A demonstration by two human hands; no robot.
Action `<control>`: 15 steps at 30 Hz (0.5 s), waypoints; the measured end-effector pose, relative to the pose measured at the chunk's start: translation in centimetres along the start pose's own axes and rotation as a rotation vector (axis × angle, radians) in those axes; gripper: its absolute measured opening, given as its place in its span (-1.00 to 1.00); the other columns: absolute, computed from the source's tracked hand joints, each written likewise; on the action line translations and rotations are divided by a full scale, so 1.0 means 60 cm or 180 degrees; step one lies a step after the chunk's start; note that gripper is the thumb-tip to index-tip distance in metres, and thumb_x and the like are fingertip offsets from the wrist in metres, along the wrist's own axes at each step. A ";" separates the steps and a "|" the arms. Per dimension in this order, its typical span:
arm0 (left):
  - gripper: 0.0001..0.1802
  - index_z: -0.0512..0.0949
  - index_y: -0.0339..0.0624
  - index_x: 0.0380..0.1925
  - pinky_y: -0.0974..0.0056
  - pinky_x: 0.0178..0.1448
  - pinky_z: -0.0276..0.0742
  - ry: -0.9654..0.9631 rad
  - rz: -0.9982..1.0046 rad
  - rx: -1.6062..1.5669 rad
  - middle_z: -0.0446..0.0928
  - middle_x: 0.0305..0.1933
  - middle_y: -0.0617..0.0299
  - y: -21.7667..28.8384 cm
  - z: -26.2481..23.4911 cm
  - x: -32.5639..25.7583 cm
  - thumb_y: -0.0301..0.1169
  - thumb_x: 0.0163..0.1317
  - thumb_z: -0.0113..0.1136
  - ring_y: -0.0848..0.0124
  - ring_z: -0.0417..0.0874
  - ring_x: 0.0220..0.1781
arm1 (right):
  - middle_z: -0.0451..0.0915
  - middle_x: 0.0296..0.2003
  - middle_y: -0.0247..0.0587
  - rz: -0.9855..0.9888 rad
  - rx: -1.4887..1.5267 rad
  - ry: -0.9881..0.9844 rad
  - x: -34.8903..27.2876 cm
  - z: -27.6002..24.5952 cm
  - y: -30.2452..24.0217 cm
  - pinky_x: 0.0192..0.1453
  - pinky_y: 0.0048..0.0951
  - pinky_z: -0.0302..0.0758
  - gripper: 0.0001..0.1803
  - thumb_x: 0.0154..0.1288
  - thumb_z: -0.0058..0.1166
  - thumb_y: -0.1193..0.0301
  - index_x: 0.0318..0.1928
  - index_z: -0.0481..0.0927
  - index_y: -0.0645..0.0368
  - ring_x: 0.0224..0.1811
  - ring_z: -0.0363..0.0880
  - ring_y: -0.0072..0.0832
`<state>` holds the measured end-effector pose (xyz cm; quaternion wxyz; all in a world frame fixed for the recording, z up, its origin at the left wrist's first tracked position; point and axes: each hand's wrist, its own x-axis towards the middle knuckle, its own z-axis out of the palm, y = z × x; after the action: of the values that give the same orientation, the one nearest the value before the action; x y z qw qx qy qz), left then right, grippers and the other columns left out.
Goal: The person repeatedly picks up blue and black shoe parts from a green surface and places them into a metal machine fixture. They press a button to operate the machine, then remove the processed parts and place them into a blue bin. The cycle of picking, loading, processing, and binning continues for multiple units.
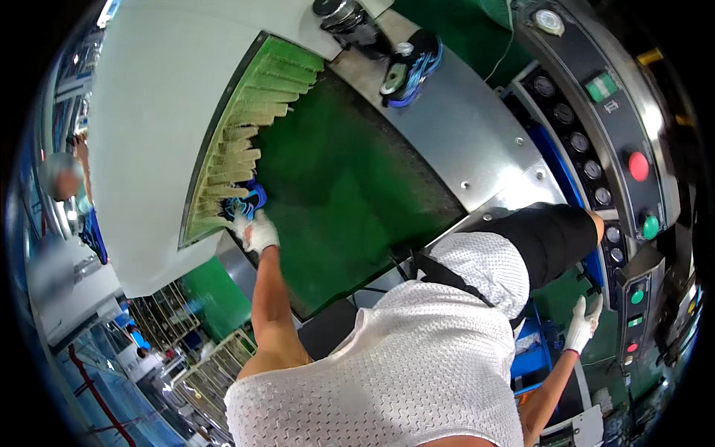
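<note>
My left hand (pixel 261 233), in a white glove, is closed on a blue and black shoe (pixel 255 195) at the lower end of a fringed curtain of yellow-green strips (pixel 242 153). Strips hide part of that shoe. Out to my right, my gloved right hand (pixel 585 325) has its fingers stretched out and holds nothing. It is nearest to a grey control box (pixel 640 298) with green and red buttons. Another blue and black shoe (pixel 413 71) lies on the metal ledge (pixel 477 134) at the far side.
A black cylindrical container (pixel 354 28) stands beside the far shoe. White machine housing (pixel 149 134) surrounds the curtain. On the right, a curved panel carries gauges (pixel 579 141) and a large red button (pixel 638 166). A blue bin (pixel 530 350) sits low near my right arm. Wire racks (pixel 212 365) stand lower left.
</note>
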<state>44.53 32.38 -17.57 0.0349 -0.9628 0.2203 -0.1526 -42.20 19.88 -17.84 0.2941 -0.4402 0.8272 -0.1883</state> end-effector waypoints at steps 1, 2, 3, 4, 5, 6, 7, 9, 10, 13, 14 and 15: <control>-0.17 0.36 -0.02 0.52 -0.22 0.33 0.48 0.0304 -0.0496 0.0542 0.51 0.44 0.01 -0.104 0.045 0.025 0.10 0.37 0.31 -0.15 0.58 0.32 | 0.31 0.57 0.15 0.0108 -0.0126 -0.0060 0.014 -0.004 -0.006 0.60 -0.16 0.34 -0.22 0.54 0.23 0.24 0.61 0.24 0.21 0.62 0.30 -0.11; -0.09 0.29 0.03 0.56 -0.27 0.32 0.49 -0.0708 -0.1379 0.0476 0.45 0.49 -0.02 -0.011 -0.041 0.050 0.26 0.36 0.22 -0.14 0.54 0.37 | 0.39 0.53 0.08 0.0011 -0.1205 -0.0015 0.013 -0.025 -0.017 0.55 -0.16 0.39 -0.21 0.52 0.24 0.13 0.61 0.27 0.12 0.59 0.36 -0.09; -0.05 0.25 0.07 0.59 -0.32 0.33 0.48 -0.0432 -0.1205 0.0279 0.40 0.52 -0.07 -0.090 -0.024 0.063 0.36 0.38 0.10 -0.08 0.52 0.40 | 0.42 0.51 0.06 0.0060 -0.1317 -0.0210 0.032 -0.033 -0.035 0.54 -0.16 0.40 -0.20 0.51 0.25 0.10 0.60 0.28 0.11 0.57 0.38 -0.08; -0.05 0.22 0.08 0.61 -0.29 0.37 0.47 -0.0516 -0.1234 0.0120 0.43 0.47 -0.12 -0.140 -0.003 0.083 0.40 0.40 0.00 -0.12 0.51 0.42 | 0.46 0.49 0.04 0.0142 -0.1469 -0.0363 0.047 -0.039 -0.044 0.52 -0.16 0.41 -0.19 0.50 0.25 0.06 0.59 0.30 0.11 0.56 0.40 -0.08; -0.07 0.23 0.07 0.60 -0.25 0.40 0.45 -0.0567 -0.1191 -0.0083 0.44 0.47 -0.13 -0.175 0.028 0.113 0.37 0.42 -0.02 -0.13 0.50 0.44 | 0.46 0.48 0.05 -0.0144 -0.1733 -0.0449 0.070 -0.050 -0.025 0.52 -0.16 0.40 -0.19 0.49 0.25 0.05 0.59 0.30 0.11 0.54 0.42 -0.07; -0.10 0.25 0.07 0.60 -0.21 0.43 0.44 -0.0632 -0.1110 -0.0298 0.44 0.47 -0.14 -0.193 0.066 0.143 0.35 0.44 -0.03 -0.15 0.48 0.46 | 0.47 0.47 0.07 -0.0390 -0.1991 -0.0523 0.088 -0.069 0.007 0.52 -0.15 0.40 -0.18 0.49 0.24 0.03 0.59 0.30 0.12 0.53 0.44 -0.06; -0.13 0.28 0.06 0.59 -0.20 0.46 0.42 -0.0652 -0.0999 -0.0508 0.44 0.48 -0.15 -0.212 0.098 0.161 0.33 0.46 -0.05 -0.15 0.47 0.47 | 0.47 0.47 0.08 -0.0106 -0.2087 -0.0603 0.107 -0.079 0.011 0.52 -0.16 0.40 -0.19 0.50 0.22 0.02 0.58 0.31 0.12 0.52 0.44 -0.06; -0.18 0.34 0.03 0.56 -0.17 0.50 0.38 -0.0684 -0.0792 -0.0992 0.43 0.49 -0.18 -0.218 0.159 0.194 0.29 0.50 -0.08 -0.16 0.46 0.49 | 0.47 0.47 0.10 -0.0116 -0.2084 -0.0599 0.159 -0.105 0.042 0.52 -0.19 0.39 -0.21 0.52 0.19 0.01 0.58 0.32 0.13 0.52 0.45 -0.06; -0.21 0.39 0.01 0.53 -0.16 0.50 0.38 -0.0782 -0.0966 -0.0970 0.43 0.49 -0.18 -0.199 0.173 0.198 0.26 0.51 -0.08 -0.15 0.47 0.47 | 0.47 0.47 0.10 -0.0403 -0.2043 -0.0500 0.172 -0.128 0.065 0.51 -0.21 0.39 -0.21 0.52 0.18 0.00 0.58 0.32 0.12 0.52 0.45 -0.06; -0.41 0.60 -0.09 0.31 -0.13 0.38 0.49 -0.0432 -0.1343 -0.0506 0.51 0.41 -0.18 -0.111 0.105 0.158 0.07 0.59 -0.08 -0.16 0.58 0.35 | 0.48 0.46 0.10 -0.0131 -0.2182 -0.0334 0.150 -0.144 0.017 0.49 -0.25 0.40 -0.23 0.52 0.20 0.04 0.57 0.34 0.12 0.52 0.46 -0.08; -0.45 0.62 -0.12 0.25 -0.12 0.33 0.52 -0.0447 -0.1136 -0.0547 0.53 0.38 -0.17 -0.092 0.093 0.149 0.03 0.60 -0.08 -0.16 0.60 0.30 | 0.48 0.46 0.10 -0.0207 -0.2180 -0.0286 0.142 -0.139 0.008 0.49 -0.26 0.40 -0.23 0.52 0.20 0.05 0.57 0.34 0.12 0.52 0.46 -0.09; -0.49 0.64 -0.14 0.20 -0.12 0.27 0.55 -0.0431 -0.0943 -0.0560 0.54 0.35 -0.17 -0.082 0.076 0.141 -0.02 0.61 -0.08 -0.16 0.62 0.26 | 0.47 0.48 0.02 -0.0043 -0.1758 -0.0284 0.120 -0.118 -0.039 0.56 -0.33 0.34 -0.28 0.53 0.23 0.24 0.55 0.34 0.29 0.54 0.42 -0.26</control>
<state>55.24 33.11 -18.87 -0.0575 -0.9921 0.0857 -0.0710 -48.53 12.96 -13.44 0.1978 -0.5171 0.8305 0.0619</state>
